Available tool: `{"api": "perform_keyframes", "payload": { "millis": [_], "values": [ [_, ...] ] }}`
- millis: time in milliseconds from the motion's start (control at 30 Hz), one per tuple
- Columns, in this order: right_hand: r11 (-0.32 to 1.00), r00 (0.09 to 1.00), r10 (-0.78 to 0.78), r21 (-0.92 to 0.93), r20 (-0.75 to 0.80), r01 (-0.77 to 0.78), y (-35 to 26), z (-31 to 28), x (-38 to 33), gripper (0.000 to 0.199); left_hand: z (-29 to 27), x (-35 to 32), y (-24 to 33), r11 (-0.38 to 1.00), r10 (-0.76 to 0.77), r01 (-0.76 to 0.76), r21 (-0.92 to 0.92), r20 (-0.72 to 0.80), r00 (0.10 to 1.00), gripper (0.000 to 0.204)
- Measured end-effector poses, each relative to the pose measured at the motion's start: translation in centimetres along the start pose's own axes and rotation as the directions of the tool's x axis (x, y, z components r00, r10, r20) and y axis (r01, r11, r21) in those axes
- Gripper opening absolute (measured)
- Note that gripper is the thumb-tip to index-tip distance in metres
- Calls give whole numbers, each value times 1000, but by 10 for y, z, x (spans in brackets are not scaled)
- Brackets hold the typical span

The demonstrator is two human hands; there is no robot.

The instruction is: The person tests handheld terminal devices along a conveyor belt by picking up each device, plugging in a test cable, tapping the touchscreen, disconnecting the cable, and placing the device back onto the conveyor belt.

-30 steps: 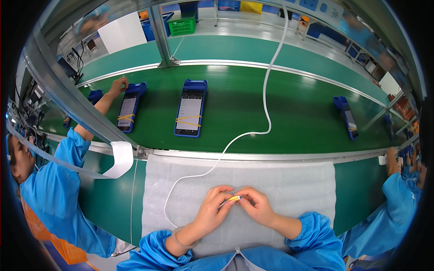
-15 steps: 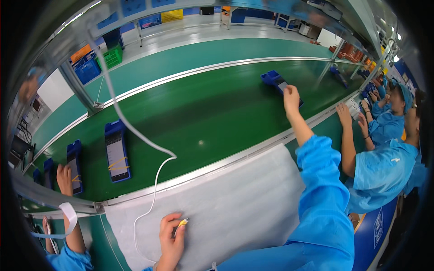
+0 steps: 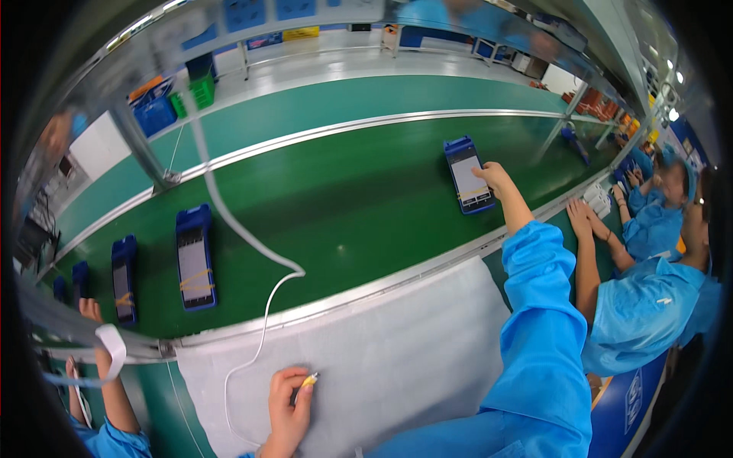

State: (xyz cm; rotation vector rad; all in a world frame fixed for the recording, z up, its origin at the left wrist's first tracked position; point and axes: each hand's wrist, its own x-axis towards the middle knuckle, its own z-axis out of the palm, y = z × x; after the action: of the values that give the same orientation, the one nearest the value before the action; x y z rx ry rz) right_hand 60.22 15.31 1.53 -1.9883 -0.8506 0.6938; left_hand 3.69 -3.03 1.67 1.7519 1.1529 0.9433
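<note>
- My right hand point(image 3: 495, 177) is stretched far out toward two o'clock, fingers closing on the near edge of the blue tray point(image 3: 468, 175) with its flat device on the green belt point(image 3: 328, 206); the grip looks partial, on one corner only.
- At such a reach I judge the tray could skew or slip if I drag it by that corner, and my sleeve could brush the metal rail point(image 3: 397, 278) at the belt's edge.
- My left hand point(image 3: 289, 406) rests at six o'clock on the white mat point(image 3: 397, 359), pinching the small yellow-tipped plug point(image 3: 309, 378) of the white cable point(image 3: 263, 336).
- That cable loops up toward eleven o'clock across the belt; it could snag a passing tray, such as the second blue tray point(image 3: 195, 257) at nine o'clock.
- A neighbour's hands point(image 3: 580, 214) lie at three o'clock, near my elbow; we could bump.
</note>
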Motion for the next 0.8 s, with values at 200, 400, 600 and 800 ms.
{"api": "perform_keyframes", "payload": {
  "millis": [200,400,600,800],
  "values": [
    [920,966,-36,387,257,-69,-40,64,-150,19,-3,-2,3,916,-122,109,-386,-9,993,2],
    [789,836,-72,543,544,-286,-47,117,-334,39,10,-8,22,552,-236,379,-743,296,925,11],
    [779,781,-137,553,609,-294,-39,136,-390,51,21,-16,12,501,-170,421,-756,391,904,7],
    [746,789,-110,575,604,-336,-32,135,-396,50,18,-18,10,569,-225,513,-643,478,849,7]
  ]
}}
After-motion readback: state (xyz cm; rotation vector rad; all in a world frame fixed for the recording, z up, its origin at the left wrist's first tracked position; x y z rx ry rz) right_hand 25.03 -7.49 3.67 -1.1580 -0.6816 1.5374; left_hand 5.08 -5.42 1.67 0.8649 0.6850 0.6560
